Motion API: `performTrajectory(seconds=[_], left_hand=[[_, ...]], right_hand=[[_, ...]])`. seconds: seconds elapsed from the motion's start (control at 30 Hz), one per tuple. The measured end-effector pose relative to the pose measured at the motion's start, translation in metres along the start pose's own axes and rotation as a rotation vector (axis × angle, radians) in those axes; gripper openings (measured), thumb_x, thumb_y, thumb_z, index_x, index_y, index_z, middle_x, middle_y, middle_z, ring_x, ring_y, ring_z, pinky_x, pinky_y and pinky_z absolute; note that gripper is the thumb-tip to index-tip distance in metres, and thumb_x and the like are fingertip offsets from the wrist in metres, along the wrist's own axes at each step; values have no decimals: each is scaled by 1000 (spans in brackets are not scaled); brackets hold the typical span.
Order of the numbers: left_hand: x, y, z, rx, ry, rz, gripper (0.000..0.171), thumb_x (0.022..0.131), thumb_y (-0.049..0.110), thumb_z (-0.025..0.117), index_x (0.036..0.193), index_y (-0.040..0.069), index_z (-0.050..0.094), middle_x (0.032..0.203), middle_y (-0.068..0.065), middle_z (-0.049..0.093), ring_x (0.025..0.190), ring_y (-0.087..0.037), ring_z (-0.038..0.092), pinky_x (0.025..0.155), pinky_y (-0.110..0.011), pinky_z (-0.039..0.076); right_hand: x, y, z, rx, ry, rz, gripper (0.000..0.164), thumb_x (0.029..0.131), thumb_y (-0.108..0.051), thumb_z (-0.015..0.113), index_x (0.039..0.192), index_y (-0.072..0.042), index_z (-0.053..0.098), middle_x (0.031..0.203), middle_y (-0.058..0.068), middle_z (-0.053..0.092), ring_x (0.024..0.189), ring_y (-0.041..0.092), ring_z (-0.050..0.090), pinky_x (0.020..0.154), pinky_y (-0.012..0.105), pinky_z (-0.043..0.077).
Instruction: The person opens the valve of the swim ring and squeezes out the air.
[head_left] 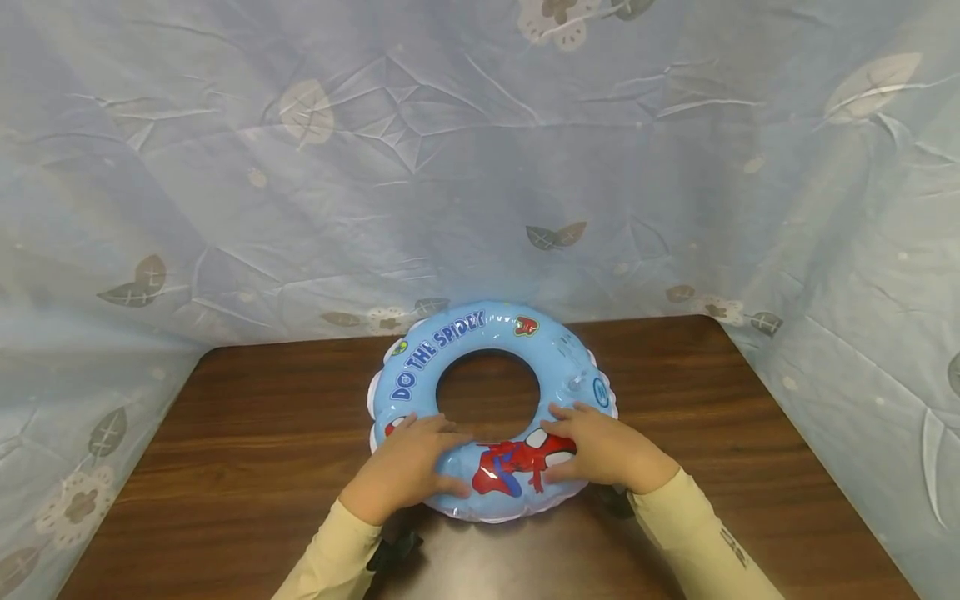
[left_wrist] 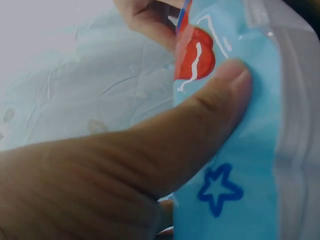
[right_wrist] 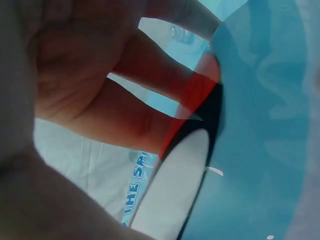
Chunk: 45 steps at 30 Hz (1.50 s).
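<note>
A light blue inflatable swim ring (head_left: 558, 342) with a white scalloped edge lies on the brown table in the head view. It bears a red and blue cartoon figure and the words "DO THE SPIDEY". On its near left part rests my left hand (head_left: 408, 465), fingers spread. The left thumb (left_wrist: 230, 82) touches the blue vinyl above a printed star in the left wrist view. My right hand (head_left: 611, 450) lies over the near right part, beside the figure's head. In the right wrist view its fingers (right_wrist: 150, 125) reach across the red and black print.
The wood-grain table (head_left: 247, 433) has rounded far corners. Behind it and at both sides hangs a pale, creased curtain (head_left: 465, 167) with leaf and flower prints. A clear air valve (head_left: 576, 382) sits on the ring's right side.
</note>
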<state>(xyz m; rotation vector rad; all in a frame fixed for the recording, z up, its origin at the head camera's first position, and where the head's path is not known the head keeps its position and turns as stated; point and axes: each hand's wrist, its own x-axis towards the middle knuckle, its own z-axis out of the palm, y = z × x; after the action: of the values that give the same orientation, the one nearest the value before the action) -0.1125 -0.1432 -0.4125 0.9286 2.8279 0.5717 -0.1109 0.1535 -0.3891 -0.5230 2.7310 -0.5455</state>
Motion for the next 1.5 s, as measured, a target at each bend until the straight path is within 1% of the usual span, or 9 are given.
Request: performTrajectory(seconds=[0.13,0.27,0.37,0.47,0.73,0.97,1.1,1.2,1.5], left_hand=[[0,2,4,11,50,9,65,76,41,92,128,8,74,127,-14,71,130,-41,57,112,-71,32],[1,5,9,41,80,-16,63,75,42,92,125,9,75,123,-12,72,129,-39,59,113,-71,31],[1,6,11,65,80,-37,62,75,43,92,125,10,75,122,-11,73,129,-38,59,114,-70,31],[2,7,12,76,84,-42,61,76,44,91,125,11,75,122,-11,73,129,-39,59,114,-70,31],[3,5,17,83,108,-31,61,75,45,91,124,13,75,120,-10,74,127,-39,61,113,-70,32],[4,4,20,85,116,-39,61,75,45,92,124,14,75,121,-8,75,128,-39,61,113,-70,32],[5,5,20,97,121,-32,62,75,44,92,126,13,74,122,-8,75,129,-40,60,112,-71,32],[6,7,20,105,127,-28,62,75,43,92,127,15,74,122,-8,75,129,-40,60,112,-72,32],[8,7,22,119,128,-27,59,75,43,92,125,17,75,123,-9,75,129,-41,60,111,-72,32]], right_hand=[[4,2,1,13,-5,-7,71,80,-45,87,139,-10,67,154,15,52,146,48,38,105,62,47],[6,2,4,-1,4,-15,69,81,-45,86,137,-10,68,153,15,53,145,50,39,106,63,46],[7,1,6,-6,10,-15,68,81,-45,86,136,-11,69,152,16,54,144,51,40,105,64,46],[7,1,7,-2,15,-10,67,80,-45,86,136,-11,70,151,16,55,143,51,41,103,63,48],[8,2,9,-1,25,-15,66,81,-47,86,134,-11,71,150,15,57,142,48,45,103,60,50],[9,1,10,-6,28,-8,65,80,-47,86,134,-12,71,149,14,58,141,46,46,102,58,51],[8,1,9,-4,26,-8,65,80,-46,86,133,-12,72,149,14,58,142,44,46,103,57,51],[8,0,9,-7,28,-6,65,80,-46,86,133,-12,71,149,14,58,141,44,47,100,56,53],[11,-2,10,-31,56,-18,59,80,-43,87,127,-9,75,145,16,61,138,48,49,99,57,53]])
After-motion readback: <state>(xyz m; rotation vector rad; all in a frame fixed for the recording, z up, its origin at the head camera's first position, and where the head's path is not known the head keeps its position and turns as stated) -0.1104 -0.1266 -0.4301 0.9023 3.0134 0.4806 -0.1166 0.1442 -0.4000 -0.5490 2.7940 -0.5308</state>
